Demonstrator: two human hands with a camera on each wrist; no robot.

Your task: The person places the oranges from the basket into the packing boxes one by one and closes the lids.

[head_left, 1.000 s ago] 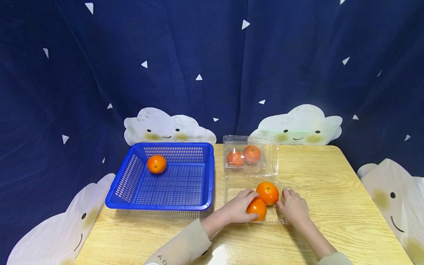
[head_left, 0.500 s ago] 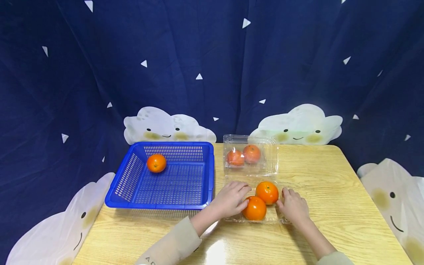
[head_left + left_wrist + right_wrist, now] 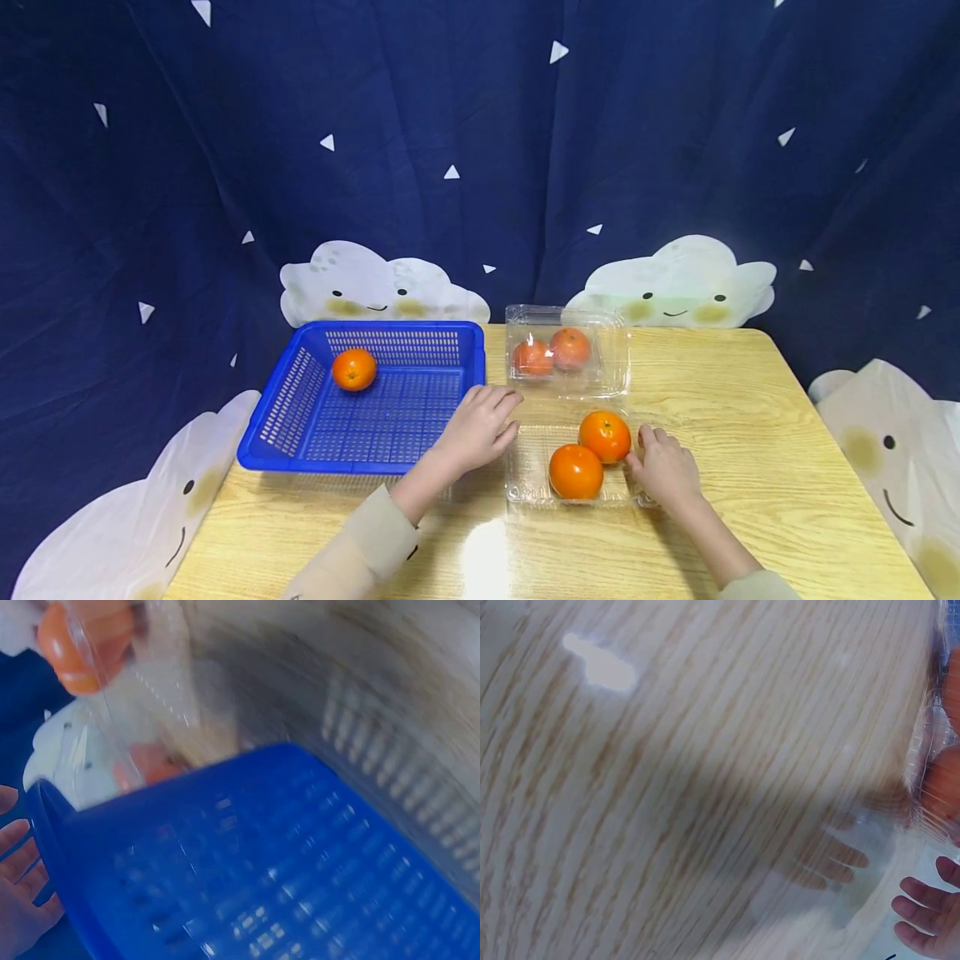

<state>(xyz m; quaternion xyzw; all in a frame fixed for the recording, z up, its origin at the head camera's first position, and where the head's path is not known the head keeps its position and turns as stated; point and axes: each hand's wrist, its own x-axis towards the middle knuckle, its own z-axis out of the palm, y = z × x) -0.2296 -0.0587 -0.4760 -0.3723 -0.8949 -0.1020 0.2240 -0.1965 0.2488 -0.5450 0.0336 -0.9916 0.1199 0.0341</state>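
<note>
My left hand [image 3: 476, 429] hangs over the right rim of the blue plastic basket [image 3: 480, 400], holding nothing, fingers loosely bent. In the left wrist view its fingers [image 3: 22, 862] show beside the basket's rim. Two oranges, a front one [image 3: 576, 472] and a rear one [image 3: 605, 437], lie against each other in an open clear plastic clamshell container [image 3: 528, 467]. My right hand [image 3: 665, 471] rests at this container's right edge, thumb close to the rear orange. The right wrist view shows the right hand's fingers [image 3: 922, 907] slightly spread beside the clear plastic.
One orange [image 3: 354, 370] sits at the back left of the basket. Behind the open container, another clear plastic box [image 3: 611, 367] has two oranges under its lid. A wooden table [image 3: 735, 400] carries everything, with a dark blue curtain [image 3: 480, 108] behind.
My left hand has let go of the front orange and moved left, away from the container to the basket's rim. The front orange shifted slightly left. The right hand stayed put.
</note>
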